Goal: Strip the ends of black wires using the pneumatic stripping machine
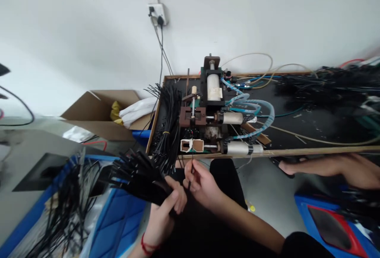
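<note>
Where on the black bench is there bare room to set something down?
Best patch: the bench top between the blue hoses and the cable pile, though thin tubes cross it. Crowded: the left end, where a black cable bundle lies beside the machine.

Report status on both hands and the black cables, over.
Left hand gripping black cable bundle. Right hand pinching single cable in front of machine. Second bundle lying left of machine. Nothing seen blocking right hand.

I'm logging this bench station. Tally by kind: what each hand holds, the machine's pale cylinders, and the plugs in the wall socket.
Black bundle in left hand: 1
Thin black strand in right hand: 1
Pale cylinders on machine: 3
Black plugs in wall socket: 2
Total: 7
</note>
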Tool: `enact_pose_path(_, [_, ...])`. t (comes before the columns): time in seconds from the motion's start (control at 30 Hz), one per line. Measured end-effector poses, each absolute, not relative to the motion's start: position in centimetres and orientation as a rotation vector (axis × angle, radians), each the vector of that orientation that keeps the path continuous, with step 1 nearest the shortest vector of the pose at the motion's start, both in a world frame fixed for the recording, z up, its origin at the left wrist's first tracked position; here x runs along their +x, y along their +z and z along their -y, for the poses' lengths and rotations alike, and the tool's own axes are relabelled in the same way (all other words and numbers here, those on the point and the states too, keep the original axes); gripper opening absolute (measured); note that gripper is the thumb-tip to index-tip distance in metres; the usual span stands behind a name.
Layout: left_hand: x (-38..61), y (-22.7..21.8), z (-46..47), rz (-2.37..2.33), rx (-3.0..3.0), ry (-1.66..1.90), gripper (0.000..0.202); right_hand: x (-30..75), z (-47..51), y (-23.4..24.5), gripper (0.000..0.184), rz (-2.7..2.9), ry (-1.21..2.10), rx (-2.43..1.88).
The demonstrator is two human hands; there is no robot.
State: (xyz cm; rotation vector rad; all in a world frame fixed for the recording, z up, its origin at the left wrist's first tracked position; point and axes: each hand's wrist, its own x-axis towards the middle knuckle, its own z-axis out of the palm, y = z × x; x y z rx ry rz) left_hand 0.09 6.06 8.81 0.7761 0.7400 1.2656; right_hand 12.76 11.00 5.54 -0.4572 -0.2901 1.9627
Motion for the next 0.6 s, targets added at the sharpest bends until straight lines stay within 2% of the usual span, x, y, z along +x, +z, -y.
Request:
enact_pose_path(0.13, [0.3, 8.1, -5.2, -0.727, 0.843, 1.245, 0.024, 13.0, -10.3, 6.1, 0.035, 0.307, 1.955, -0.518])
enact_pose_path(0.3, [0.6, 7.7, -3.8, -0.697, 0.896, 1.206, 0.034, 13.1, -8.7, 6.1, 0.042, 0.412, 1.949, -0.542])
enact_pose_path(0.47, [0.6, 7.8, -2.5, -0.662, 0.837, 1.228, 0.026, 14.6, -7.5, 4.5, 0.071, 1.354, 1.538, -1.152])
enact_pose_path(0.5, [0.5, 7.8, -2.3, -0.664, 0.835, 1.236, 0.025, 15.1, -7.5, 4.0, 0.070, 1.501, 1.488, -1.223])
enact_pose_path(0.6, [0.6, 7.4, -2.3, -0.684, 0.851, 1.260, 0.028, 16.9, -7.8, 2.4, 0.050, 1.757, 1.436, -1.402])
